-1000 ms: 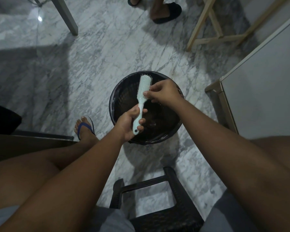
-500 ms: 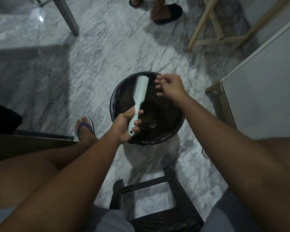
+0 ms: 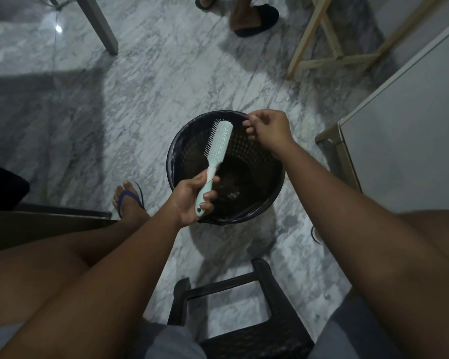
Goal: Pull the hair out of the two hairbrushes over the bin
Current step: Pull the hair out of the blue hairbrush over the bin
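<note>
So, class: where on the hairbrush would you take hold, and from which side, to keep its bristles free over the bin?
Grip the hairbrush by its slim handle, from the near end, as the left hand does. It is narrow enough to wrap, leaving the bristled head out over the bin.

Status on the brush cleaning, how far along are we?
Done: a clump of hair lies at the bottom of the bin. In hand: the left hand grips the pale green hairbrush by its handle over the bin; the right hand is off it, fingertips pinched above the far rim, any strands too fine to see. Left: a second brush, not in view.
</note>
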{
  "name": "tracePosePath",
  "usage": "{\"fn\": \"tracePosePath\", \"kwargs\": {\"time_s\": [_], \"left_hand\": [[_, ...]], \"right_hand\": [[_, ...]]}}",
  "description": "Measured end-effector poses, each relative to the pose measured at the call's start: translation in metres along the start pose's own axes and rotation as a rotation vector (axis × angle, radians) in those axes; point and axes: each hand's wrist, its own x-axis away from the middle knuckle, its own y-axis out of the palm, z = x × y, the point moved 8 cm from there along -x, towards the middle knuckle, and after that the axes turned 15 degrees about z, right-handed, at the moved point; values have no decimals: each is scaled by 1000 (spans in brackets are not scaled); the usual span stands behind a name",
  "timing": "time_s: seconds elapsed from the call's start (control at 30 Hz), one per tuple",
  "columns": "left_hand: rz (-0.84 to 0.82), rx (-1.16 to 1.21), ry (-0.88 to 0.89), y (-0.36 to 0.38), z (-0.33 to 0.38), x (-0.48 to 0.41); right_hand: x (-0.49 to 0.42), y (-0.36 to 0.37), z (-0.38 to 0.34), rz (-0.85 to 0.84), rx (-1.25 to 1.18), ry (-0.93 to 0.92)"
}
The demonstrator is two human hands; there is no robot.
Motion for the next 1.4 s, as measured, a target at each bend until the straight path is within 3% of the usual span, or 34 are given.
{"fn": "tracePosePath", "kwargs": {"time_s": [0.17,0.23,0.4,0.57,0.63,0.8,1.07,1.2,1.27,1.4], "left_hand": [[5,-5,-9,3,-1,-1],[-1,-7,-23,3,-1,-1],[-26,-33,-33,-3,1,2],[-8,-27,2,-5,1,1],[26,-37,27,-4,2,-1],[83,-142,61,-3,-1,-6],[79,-184,44,-5,-3,-6],[88,-120,54,-3,-2,-6],[102,-71,72,-1,1,-6],[150,-102,105,-1,4,-6]], "right_hand": [[33,22,0,-301,106,-88],[38,21,-5,-327,66,-143],[17,2,-10,-70,83,-193],[7,-13,8,115,161,-77],[16,-10,11,79,230,-57],[39,26,12,-213,204,-39],[22,18,-9,-26,414,-218],[12,5,0,81,220,25],[16,8,-5,40,261,-88],[46,32,-2,-246,501,-378]]}}
